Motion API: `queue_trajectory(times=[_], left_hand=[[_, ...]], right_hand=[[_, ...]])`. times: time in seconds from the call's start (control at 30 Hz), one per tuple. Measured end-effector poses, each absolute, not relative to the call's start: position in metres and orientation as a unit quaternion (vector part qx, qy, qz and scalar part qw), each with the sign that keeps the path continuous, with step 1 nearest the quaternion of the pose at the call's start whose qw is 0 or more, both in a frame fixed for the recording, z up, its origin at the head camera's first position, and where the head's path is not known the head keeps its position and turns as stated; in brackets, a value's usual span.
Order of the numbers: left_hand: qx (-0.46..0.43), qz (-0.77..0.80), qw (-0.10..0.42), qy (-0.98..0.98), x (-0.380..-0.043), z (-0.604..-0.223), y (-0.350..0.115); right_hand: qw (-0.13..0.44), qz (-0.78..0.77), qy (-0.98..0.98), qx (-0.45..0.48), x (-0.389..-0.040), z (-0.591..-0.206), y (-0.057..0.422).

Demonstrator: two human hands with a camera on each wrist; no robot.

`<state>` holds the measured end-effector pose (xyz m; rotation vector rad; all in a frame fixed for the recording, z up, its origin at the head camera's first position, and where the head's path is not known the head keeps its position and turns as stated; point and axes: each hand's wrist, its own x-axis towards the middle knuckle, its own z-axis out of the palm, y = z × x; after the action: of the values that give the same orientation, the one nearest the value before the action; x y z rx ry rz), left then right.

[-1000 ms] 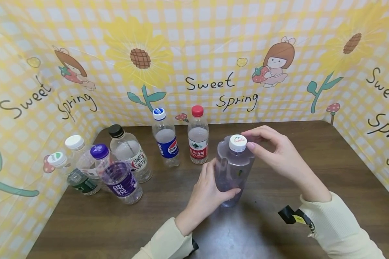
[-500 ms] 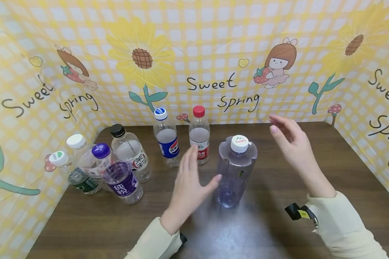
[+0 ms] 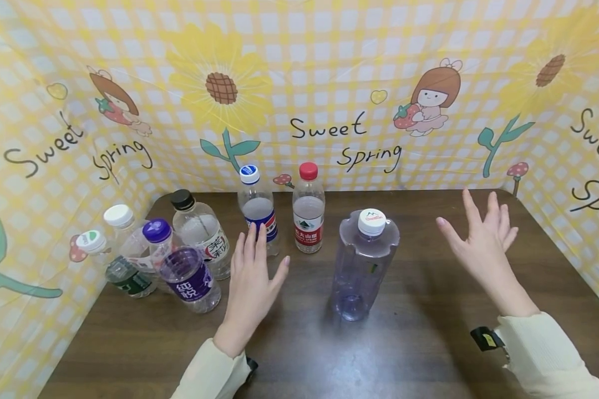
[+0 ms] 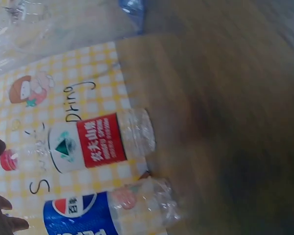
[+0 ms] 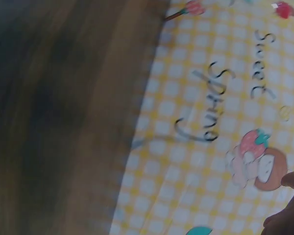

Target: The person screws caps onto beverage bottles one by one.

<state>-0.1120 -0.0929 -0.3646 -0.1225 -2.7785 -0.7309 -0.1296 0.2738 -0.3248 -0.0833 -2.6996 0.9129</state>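
A large clear purplish bottle with a white cap stands upright on the table between the two hands, touched by neither. To its left my left hand hovers with straight, spread fingers, its fingertips overlapping the blue-labelled Pepsi bottle in the head view; contact cannot be told. My right hand is raised to the right of the large bottle, fingers spread and holding nothing. The red-capped water bottle stands behind, near the back edge; its red and white label shows in the left wrist view.
At the left stand a purple-capped bottle, a black-capped bottle, a green-labelled bottle and a white-capped bottle, close together. A yellow checked cloth rises behind the brown table.
Both hands have let go of the large bottle and moved apart, the left hand leftward and the right hand rightward. Their fingers have spread. The bottles stay in place.
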Motion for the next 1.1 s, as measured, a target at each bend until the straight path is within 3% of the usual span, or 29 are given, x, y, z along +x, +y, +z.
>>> queue_trajectory(times=[0.5, 1.1], left_hand=[[-0.008, -0.191, 0.112, -0.975, -0.117, -0.380, -0.109], [0.011, -0.178, 0.072, -0.981, -0.122, -0.390, -0.108]], right_hand=[[0.065, 0.225, -0.969, -0.076, -0.112, -0.359, 0.308], [0.050, 0.179, -0.981, -0.050, -0.092, -0.383, 0.319]])
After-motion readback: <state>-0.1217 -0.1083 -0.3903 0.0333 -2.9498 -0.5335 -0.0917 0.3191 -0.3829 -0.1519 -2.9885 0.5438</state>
